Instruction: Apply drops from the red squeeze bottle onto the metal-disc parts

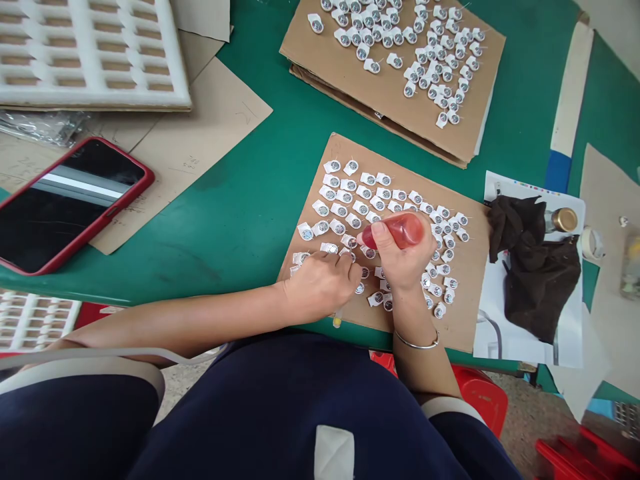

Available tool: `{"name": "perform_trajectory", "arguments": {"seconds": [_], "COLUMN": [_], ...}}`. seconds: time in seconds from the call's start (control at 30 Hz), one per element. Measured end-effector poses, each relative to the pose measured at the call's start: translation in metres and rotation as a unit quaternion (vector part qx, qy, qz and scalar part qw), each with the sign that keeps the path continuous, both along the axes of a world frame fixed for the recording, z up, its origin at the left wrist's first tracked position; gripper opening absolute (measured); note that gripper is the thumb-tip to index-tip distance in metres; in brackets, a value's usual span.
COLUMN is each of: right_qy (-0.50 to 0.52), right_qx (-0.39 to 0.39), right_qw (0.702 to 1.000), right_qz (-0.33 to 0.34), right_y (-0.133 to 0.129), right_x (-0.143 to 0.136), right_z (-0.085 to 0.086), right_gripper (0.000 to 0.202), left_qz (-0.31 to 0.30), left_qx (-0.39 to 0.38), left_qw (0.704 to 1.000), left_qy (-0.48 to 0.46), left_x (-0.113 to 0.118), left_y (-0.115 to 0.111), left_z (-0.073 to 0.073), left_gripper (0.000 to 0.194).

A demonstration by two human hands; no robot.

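One rounded, translucent red bottle fills my curled right hand above white-tabbed silver discs on brown cardboard, green tabletop spreading leftward from its edge; my left hand's grip, I can't tell.

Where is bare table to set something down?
Largest: green table between the red-cased phone and near cardboard, beyond the left forearm. Narrower: the green strip between near cardboard and far cardboard. Crowded: around the left hand and right hand, among small white pieces; also right, dark cloth on paper.

The left hand hides its fingertips — phone cut by the left edge, cardboard writing too small to read.
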State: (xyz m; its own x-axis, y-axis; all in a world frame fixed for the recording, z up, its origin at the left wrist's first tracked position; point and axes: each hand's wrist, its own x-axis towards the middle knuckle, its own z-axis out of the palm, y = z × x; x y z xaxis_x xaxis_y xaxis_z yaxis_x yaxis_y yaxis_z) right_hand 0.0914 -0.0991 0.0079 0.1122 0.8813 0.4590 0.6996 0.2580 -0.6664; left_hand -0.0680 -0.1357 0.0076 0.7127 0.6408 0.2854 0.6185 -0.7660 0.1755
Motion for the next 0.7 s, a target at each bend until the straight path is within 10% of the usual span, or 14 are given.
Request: {"name": "perform_trajectory", "arguments": {"seconds": [0.7], "right_qy": [0.014], "right_qx": [0.012], "right_qw": [1.000], "right_qz": [-0.006], "right_y": [0.0013], "right_x": [0.0006], "right_z": [-0.0013], "right_gripper": [0.026], "left_qz": [0.005], "left_qx": [-0.005], "left_qw": [1.000], "left_qy": [0.003], "left_x": [-0.0012], "left_y": [0.0010], "left_z": [0.0008], "left_gripper": [0.015]}}
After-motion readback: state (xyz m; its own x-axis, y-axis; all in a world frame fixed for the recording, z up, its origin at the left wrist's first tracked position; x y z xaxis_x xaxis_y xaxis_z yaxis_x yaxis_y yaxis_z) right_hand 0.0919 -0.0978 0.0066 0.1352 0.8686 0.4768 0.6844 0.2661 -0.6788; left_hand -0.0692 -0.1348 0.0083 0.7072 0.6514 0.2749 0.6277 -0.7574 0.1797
